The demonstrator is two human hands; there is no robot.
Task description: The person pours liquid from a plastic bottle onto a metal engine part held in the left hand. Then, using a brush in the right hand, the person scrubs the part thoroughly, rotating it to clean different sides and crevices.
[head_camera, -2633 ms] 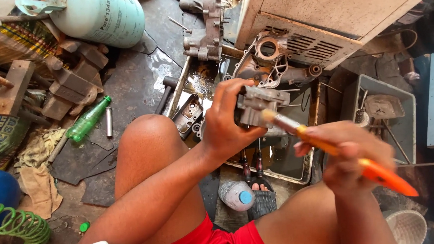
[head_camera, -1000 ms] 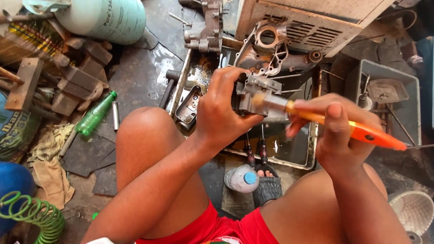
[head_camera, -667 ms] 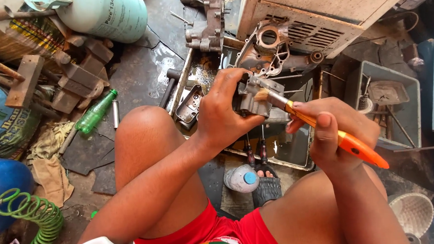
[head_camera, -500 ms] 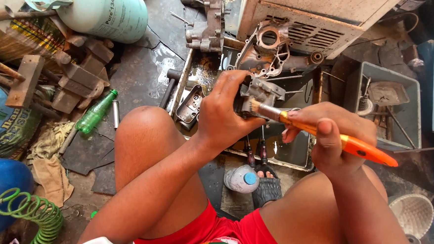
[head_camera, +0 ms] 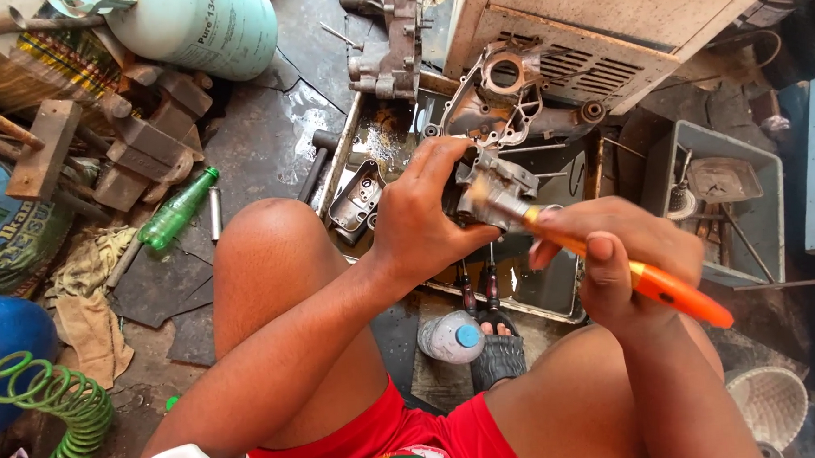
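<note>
The left hand [head_camera: 421, 224] gripped the small grey cast-metal engine part [head_camera: 494, 189] above the shallow metal tray [head_camera: 574, 306], the right hand [head_camera: 618, 255] closed around the orange-handled paintbrush [head_camera: 614, 265], whose push could slip the wet part loose.

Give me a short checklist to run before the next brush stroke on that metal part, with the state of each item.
1. Left hand grips the grey metal part firmly: ok, fingers wrap its left side.
2. Right hand holds the orange-handled brush: ok, fist closed on the handle.
3. Bristles on the part: ok, the brush tip meets its front face, though blurred.
4. Part held over the metal tray to catch drips: ok.
5. Part's face is clean: cannot tell, the brush and blur hide it.
6. Floor underfoot is free of clutter: not ok, a plastic bottle lies beside the sandalled foot.
</note>
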